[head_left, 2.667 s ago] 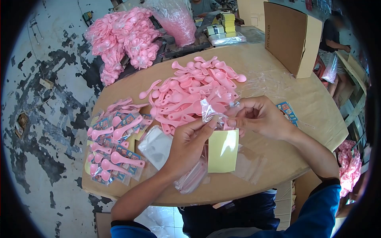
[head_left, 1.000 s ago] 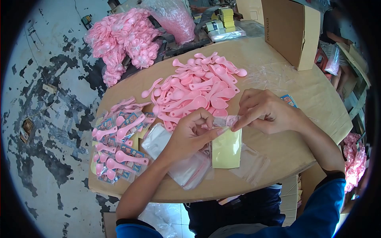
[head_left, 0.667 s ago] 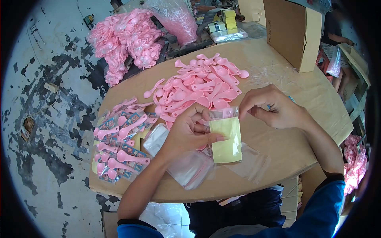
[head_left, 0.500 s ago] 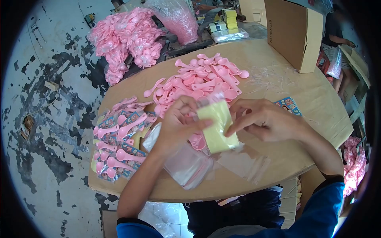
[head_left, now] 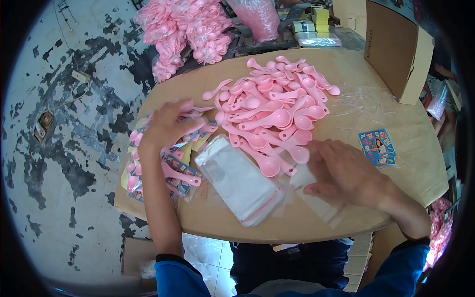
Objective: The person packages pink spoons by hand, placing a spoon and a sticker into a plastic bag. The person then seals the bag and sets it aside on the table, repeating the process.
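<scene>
My left hand (head_left: 170,123) is over the pile of packed spoons with cards (head_left: 185,171) at the left of the table; its fingers are curled at a packed pink spoon, partly blurred. My right hand (head_left: 341,173) reaches low over the table with thumb and fingers apart, beside a clear plastic sleeve (head_left: 316,200). A stack of clear bags (head_left: 240,183) lies between the hands. Behind it spreads a heap of loose pink spoons (head_left: 277,116). Blue printed cards (head_left: 377,147) lie to the right of my right hand.
An open cardboard box (head_left: 391,49) stands at the back right. Bundles of pink spoons (head_left: 185,29), a wrapped pink roll (head_left: 255,20) and yellow card stacks (head_left: 320,20) are beyond the table (head_left: 346,64). Plastic scraps lie near the box. Part of another person shows at far right.
The yellow card packet has left the space between my hands. My left hand moved left to the packed pile; my right hand lowered and opened. The view shifted, uncovering the bag stack.
</scene>
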`<state>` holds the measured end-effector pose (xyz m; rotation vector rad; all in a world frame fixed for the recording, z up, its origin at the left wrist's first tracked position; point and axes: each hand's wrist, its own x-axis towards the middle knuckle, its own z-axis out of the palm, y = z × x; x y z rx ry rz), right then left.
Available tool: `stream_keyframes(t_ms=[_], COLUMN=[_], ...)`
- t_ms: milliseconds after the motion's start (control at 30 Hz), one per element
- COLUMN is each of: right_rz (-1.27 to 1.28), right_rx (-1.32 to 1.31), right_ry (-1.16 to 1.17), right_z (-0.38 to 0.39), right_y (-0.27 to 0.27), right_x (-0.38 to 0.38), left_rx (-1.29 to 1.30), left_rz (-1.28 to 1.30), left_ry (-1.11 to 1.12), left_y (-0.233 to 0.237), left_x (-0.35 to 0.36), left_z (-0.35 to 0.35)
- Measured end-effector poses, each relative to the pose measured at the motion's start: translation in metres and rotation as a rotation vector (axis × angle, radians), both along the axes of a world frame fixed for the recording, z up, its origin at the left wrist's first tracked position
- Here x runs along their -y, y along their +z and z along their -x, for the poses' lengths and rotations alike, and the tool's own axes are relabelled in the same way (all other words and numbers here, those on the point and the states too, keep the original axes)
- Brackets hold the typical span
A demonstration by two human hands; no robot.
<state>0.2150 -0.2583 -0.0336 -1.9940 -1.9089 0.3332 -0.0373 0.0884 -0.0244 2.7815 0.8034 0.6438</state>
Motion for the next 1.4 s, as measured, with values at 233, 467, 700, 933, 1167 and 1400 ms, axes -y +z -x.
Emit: stream_keyframes(t_ms=[233,467,700,933,1167,1400], right_rz=[0.015,-0.031,-0.192,-0.172,-0.232,-0.269], right_rx=[-0.064,-0.197,-0.359,-0.446,-0.382,-0.424], right_ry=[-0.001,-0.070,-0.068,-0.094,-0.047,-0.094], right_z=[-0.014,-0.018,-0.017,-0.012,-0.014,-0.014], right_y=[-0.003,0.015,0.014,0.021,0.016,0.017], right_x=[0.004,0.007,0.004,0.003,0.004,0.004], left_rx=[-0.211,-0.372,-0.351,-0.531,-0.473,-0.760], left_rz=[0.057,0.185,-0.024,0.038,-0.113,-0.031], left_ry=[0.093,-0.009,0.118,0.207,0.247,0.332], left_y=[0.013,0.003,-0.006,-0.005,-0.015,-0.015], left_x=[0.022,0.002,0.022,0.030,0.005,0.053], left_z=[-0.008,-0.007,-0.021,-0.029,-0.019,-0.043])
